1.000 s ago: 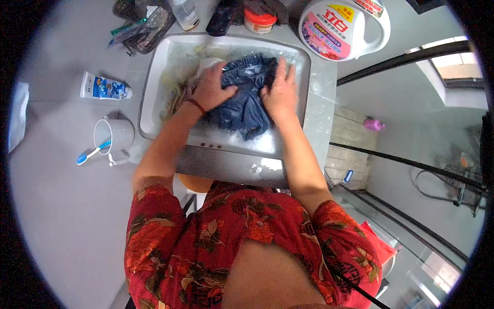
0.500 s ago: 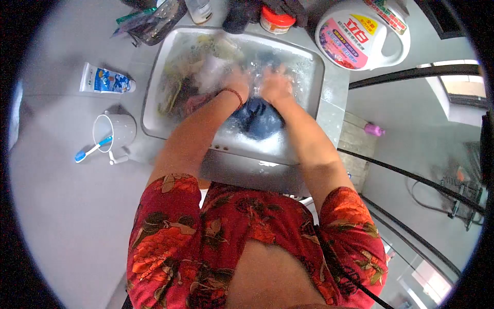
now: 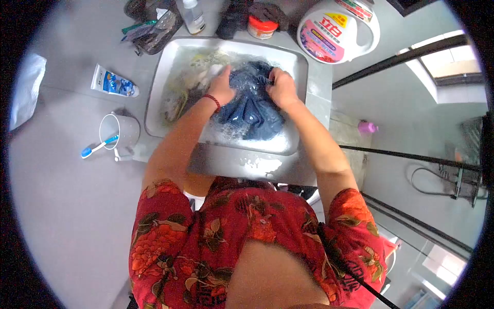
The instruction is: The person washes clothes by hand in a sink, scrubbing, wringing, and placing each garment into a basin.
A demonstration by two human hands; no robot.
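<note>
A dark blue garment (image 3: 250, 113), wet and bunched, lies spread in sudsy water in the white sink (image 3: 296, 123). On the garment's left edge is my left hand (image 3: 221, 88), wearing a red bead bracelet; it looks closed on the cloth, though some fingers are hidden. At the upper right edge, my right hand (image 3: 283, 88) is closed with its fingertips pinching the fabric. Pale and yellowish-green wet laundry (image 3: 203, 64) sits in the sink's left part, beside my left hand.
Along the back stand a large detergent jug (image 3: 329, 36), a red-lidded tub (image 3: 261, 27), a clear bottle (image 3: 193, 18) and dark cloth (image 3: 232, 20). To the left are a blue-and-white tube (image 3: 113, 82) and a white cup (image 3: 129, 131) with a toothbrush (image 3: 98, 148).
The garment was bunched low between my blurred hands and now spreads wider and higher in the sink. My hands have moved apart onto its two sides. The view has shifted slightly.
</note>
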